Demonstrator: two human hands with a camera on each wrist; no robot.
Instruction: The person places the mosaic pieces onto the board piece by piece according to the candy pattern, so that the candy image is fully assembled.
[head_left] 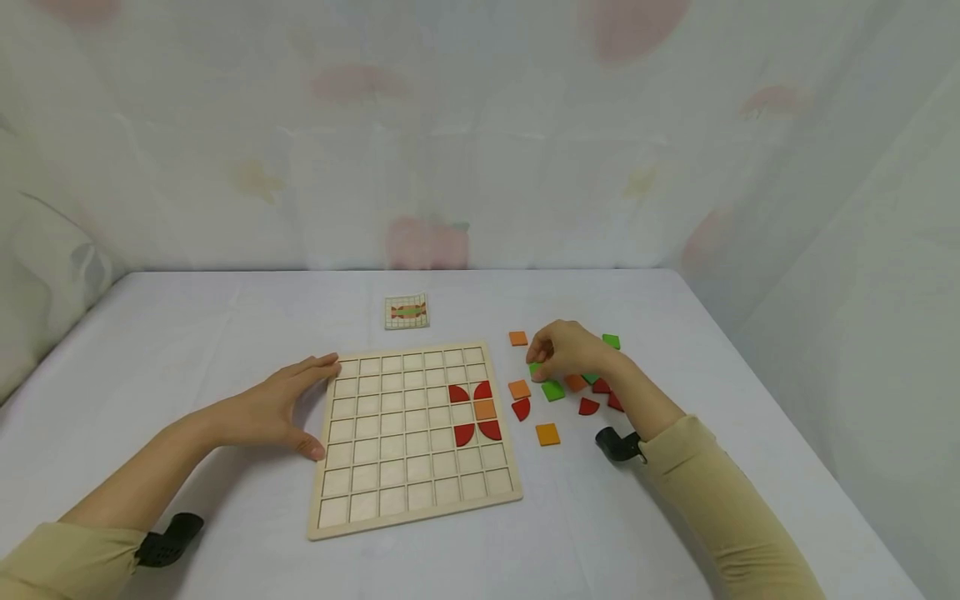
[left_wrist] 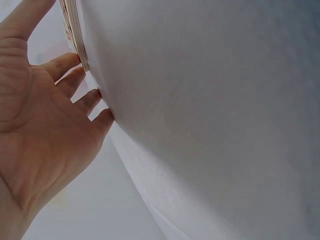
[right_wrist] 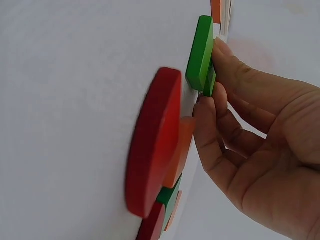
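Wooden and pale, the grid board [head_left: 414,437] lies flat on the counter [head_left: 187,350], and the left hand [head_left: 277,408] rests against its left edge with fingers straight and relaxed, holding nothing. If that hand eases off, the board could slide on the smooth cloth and jog the red quarter-round pieces [head_left: 475,412] and the orange square [head_left: 484,409] already seated in its right-hand cells. Behind the board sits a small pattern card [head_left: 407,311], well apart from both hands. Further right, the right hand [head_left: 566,352] has its grip curled down on a green square tile [right_wrist: 200,54], fingertips pinching its edge where it lies on the counter among the loose pieces. The likely fault is a slipped pinch: the tile is thin and flat, and neighbouring orange, red and green pieces [head_left: 570,392] crowd just beside it, so they could be nudged or dragged along.
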